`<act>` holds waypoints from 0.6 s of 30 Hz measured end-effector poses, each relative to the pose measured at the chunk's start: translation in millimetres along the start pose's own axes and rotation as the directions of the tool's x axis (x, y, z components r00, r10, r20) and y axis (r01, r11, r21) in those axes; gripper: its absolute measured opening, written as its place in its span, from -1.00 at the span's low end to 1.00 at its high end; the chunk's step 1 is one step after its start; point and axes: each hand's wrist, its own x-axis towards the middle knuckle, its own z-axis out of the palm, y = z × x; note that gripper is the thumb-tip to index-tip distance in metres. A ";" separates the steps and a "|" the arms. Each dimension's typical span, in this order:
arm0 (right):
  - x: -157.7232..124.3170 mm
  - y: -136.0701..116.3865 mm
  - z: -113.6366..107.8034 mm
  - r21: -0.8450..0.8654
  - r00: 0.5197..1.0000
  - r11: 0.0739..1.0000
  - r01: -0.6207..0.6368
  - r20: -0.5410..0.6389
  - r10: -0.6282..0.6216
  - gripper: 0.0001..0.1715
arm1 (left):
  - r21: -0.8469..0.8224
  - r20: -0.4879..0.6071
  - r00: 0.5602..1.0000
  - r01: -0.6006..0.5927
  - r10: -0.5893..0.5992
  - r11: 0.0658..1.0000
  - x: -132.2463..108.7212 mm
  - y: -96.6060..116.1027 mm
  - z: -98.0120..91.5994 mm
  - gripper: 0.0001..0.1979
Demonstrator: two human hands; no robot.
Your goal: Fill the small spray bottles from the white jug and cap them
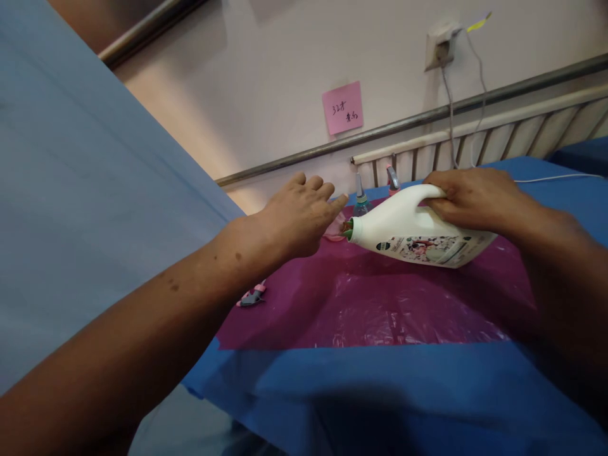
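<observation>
My right hand (475, 196) grips the handle of a white detergent jug (403, 221), which is tipped on its side with its uncapped mouth to the left. At the mouth is something green and brownish that I cannot make out clearly. Just left of it shows part of a clear pink bottle (335, 229). My left hand (304, 212) is curled beside this pink bottle with the thumb stretched right; its fingertips are hidden. On the purple plastic sheet (365, 304), a pink and grey spray trigger head (251, 296) lies near my left forearm.
Behind the jug stand a teal clear bottle (362, 205) with a grey top and a pink and grey spray top (392, 180). The blue-covered table (380, 380) meets a wall with a radiator (427, 155), a pink note (342, 108) and a plugged-in cable (449, 95).
</observation>
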 end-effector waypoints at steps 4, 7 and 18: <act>0.1 4.2 -0.4 0.049 1.000 0.999 -0.003 -0.003 0.003 -0.61 | -0.068 -0.020 0.998 0.055 -0.056 0.996 -6.8 -4.0 9.8 -0.20; -0.1 7.3 -3.2 0.111 0.999 0.993 -0.028 0.022 0.026 -0.66 | -0.158 -0.051 0.993 0.093 -0.102 0.983 -15.7 -9.0 25.3 -0.15; -8.7 3.4 -15.5 0.404 0.990 0.907 -0.114 -0.027 0.137 -0.61 | -0.822 -0.166 0.867 0.142 -0.470 0.552 -42.9 3.6 86.6 -0.29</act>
